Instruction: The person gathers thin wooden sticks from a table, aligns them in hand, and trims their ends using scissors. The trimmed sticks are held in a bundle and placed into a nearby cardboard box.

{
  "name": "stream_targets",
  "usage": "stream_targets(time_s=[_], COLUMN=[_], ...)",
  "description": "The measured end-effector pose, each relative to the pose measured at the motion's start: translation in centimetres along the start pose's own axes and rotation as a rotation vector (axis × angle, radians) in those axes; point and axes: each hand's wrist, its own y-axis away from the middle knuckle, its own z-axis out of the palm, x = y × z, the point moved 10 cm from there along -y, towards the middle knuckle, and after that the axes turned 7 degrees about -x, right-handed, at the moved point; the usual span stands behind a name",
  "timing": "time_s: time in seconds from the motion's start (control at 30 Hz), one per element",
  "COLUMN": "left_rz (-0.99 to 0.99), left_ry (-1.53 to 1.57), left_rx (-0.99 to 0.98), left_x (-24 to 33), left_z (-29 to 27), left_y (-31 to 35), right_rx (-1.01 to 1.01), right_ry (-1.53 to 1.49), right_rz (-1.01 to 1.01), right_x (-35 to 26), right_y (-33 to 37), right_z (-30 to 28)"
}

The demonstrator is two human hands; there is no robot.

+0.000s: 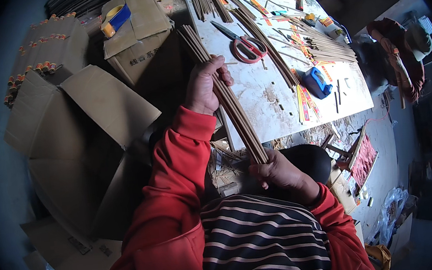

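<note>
A bundle of long thin brown incense sticks point(235, 109) slants across in front of me, its far end up and to the left. My left hand point(206, 84) is wrapped round the bundle in its upper part. Around the near end closes my right hand point(280, 172), just above my lap. Scissors with red and black handles point(249, 48) lie on the white table point(251, 91) beyond my left hand. More brown sticks point(264, 44) lie in a long row beside the scissors. A blue tape dispenser point(318, 81) stands near the table's right front part.
An opened cardboard box point(71, 146) stands at my left. Behind it, a closed carton point(139, 47) carries a tape roll with a blue holder point(115, 20). Loose sticks point(323, 45) and red-yellow paper strips point(305, 103) litter the table. A stool point(360, 158) and another person point(401, 55) are at right.
</note>
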Motion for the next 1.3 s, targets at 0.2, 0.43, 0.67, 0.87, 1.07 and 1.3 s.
stream_targets(time_s=[0.2,0.43,0.67,0.87,1.07,1.3], left_rz=[-0.124,-0.059,-0.049,-0.070,-0.070,-0.054], left_ry=[0.062,0.157,0.159,0.142,0.120,0.116], left_rx=[-0.050,0.122,0.123,0.163,0.139,0.158], left_x=[-4.0,-0.8,-1.2,-1.7,-2.2,-2.1], left_z=[0.6,-2.6,-2.6,-3.3,-3.5,-3.6], left_y=[1.0,-0.1,-1.3,-1.7,-1.9,-1.8], right_rx=[0.133,0.468,0.751,0.637,0.639,0.734], right_ry=[0.193,0.652,1.381,1.403,1.390,1.344], right_rz=[-0.088,-0.474,-0.005,0.138,0.261,0.166], right_x=[-0.8,-12.0,-16.0,-16.7,-15.9,-16.6], right_y=[-1.0,-2.8,-9.5,-12.1,-12.9,-11.8], right_z=[-2.5,-15.9,-25.4,-24.9,-26.0,-25.2])
